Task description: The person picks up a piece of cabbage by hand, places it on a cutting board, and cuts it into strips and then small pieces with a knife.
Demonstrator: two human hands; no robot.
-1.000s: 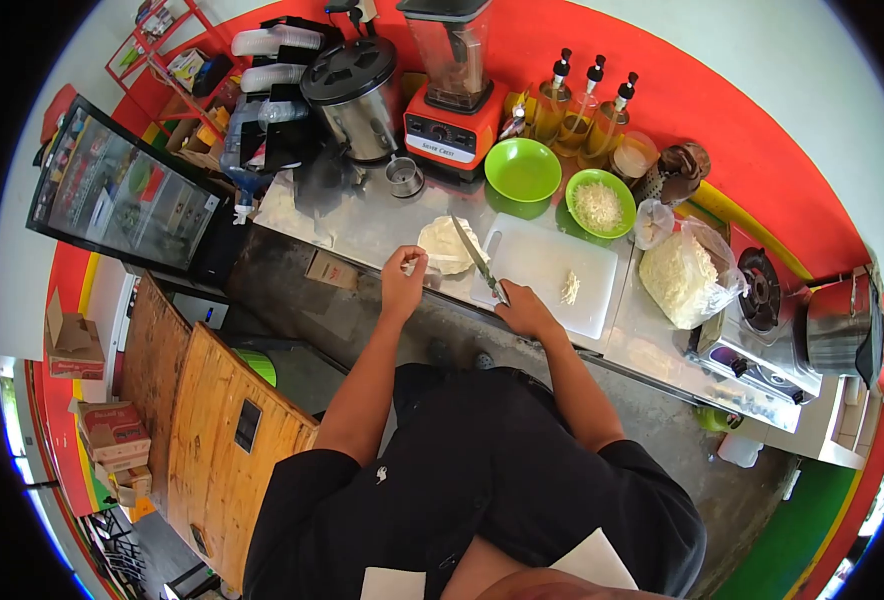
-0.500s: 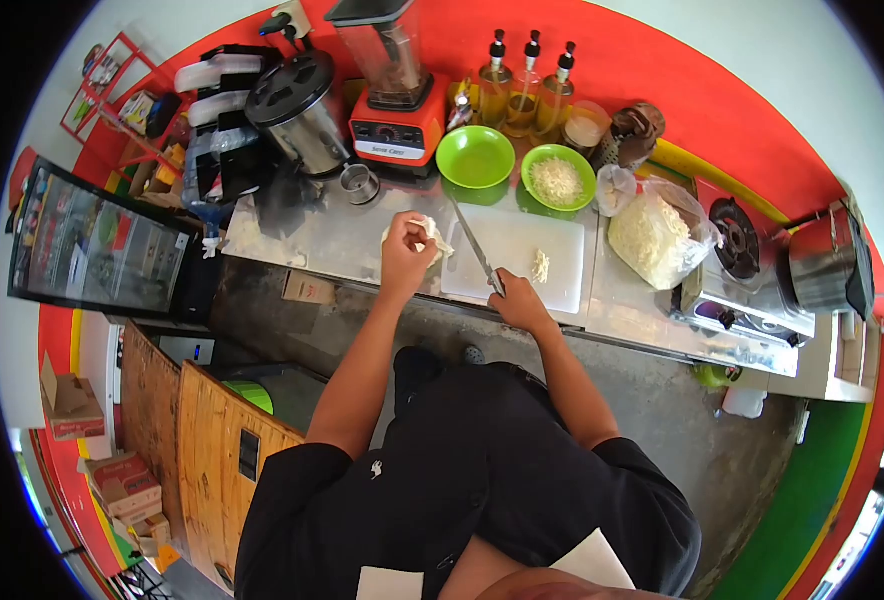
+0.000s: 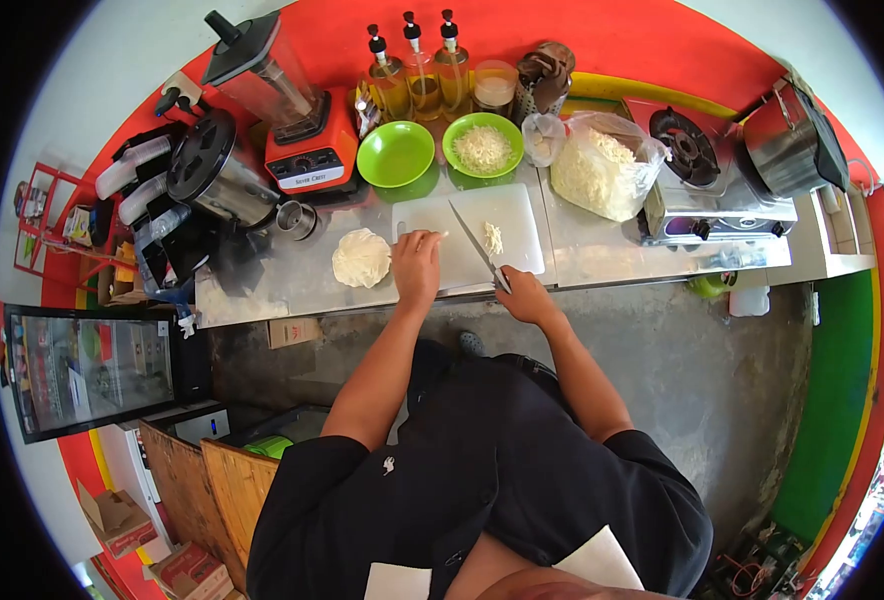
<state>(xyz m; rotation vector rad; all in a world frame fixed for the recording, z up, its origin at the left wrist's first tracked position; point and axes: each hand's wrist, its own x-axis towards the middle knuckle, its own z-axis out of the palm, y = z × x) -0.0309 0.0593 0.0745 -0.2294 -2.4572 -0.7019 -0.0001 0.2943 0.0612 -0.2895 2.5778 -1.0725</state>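
Gripping knife (image 3: 476,240) by handle, right hand (image 3: 528,297) closed | Left hand (image 3: 417,265) fingers curled over cutting board (image 3: 517,212) left side; cannot tell whether holding anything | Knife over board, likely light, stiff; handle only safe hold | Pale chopped pile (image 3: 493,238) beside blade, probably soft; green bowl (image 3: 396,157) behind may limit reach

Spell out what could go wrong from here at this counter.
The left hand is close to the blade of the knife in the right hand, so a slip might cut it. The plastic bag sits right beside the stove, so it could melt if that were lit.
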